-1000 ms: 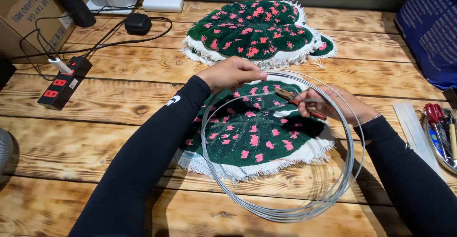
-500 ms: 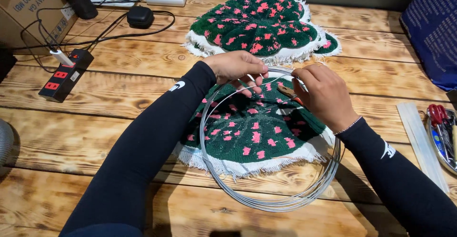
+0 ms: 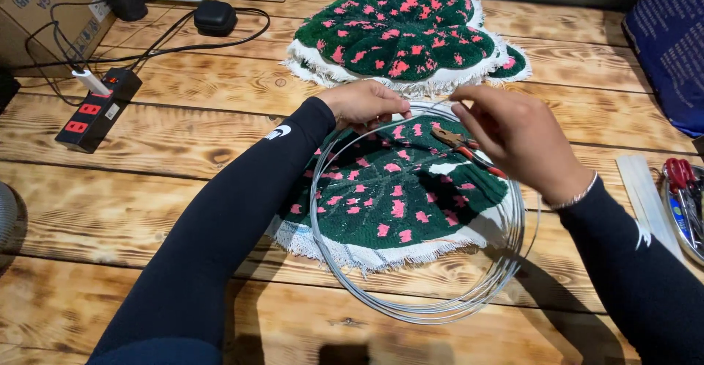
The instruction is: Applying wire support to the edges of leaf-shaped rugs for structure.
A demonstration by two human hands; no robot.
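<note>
Nearest, below both hands, the coil of thin grey steel wire (image 3: 411, 308) lies in several loops around a dark green tufted leaf-shaped rug with pink spots and white fringe (image 3: 381, 204), on the scorched wooden plank table (image 3: 147, 211). The wire looks light, springy and slippery; it is likely best held at the far arc, with the loops pinched together. The left hand (image 3: 364, 105) is closed there, pinching the wire's far edge. The right hand (image 3: 513, 141) hovers loosely curled over red-handled pliers (image 3: 466, 147) lying on the rug; whether it touches them I cannot tell. Beyond the hands lies a second matching green rug (image 3: 396, 31).
</note>
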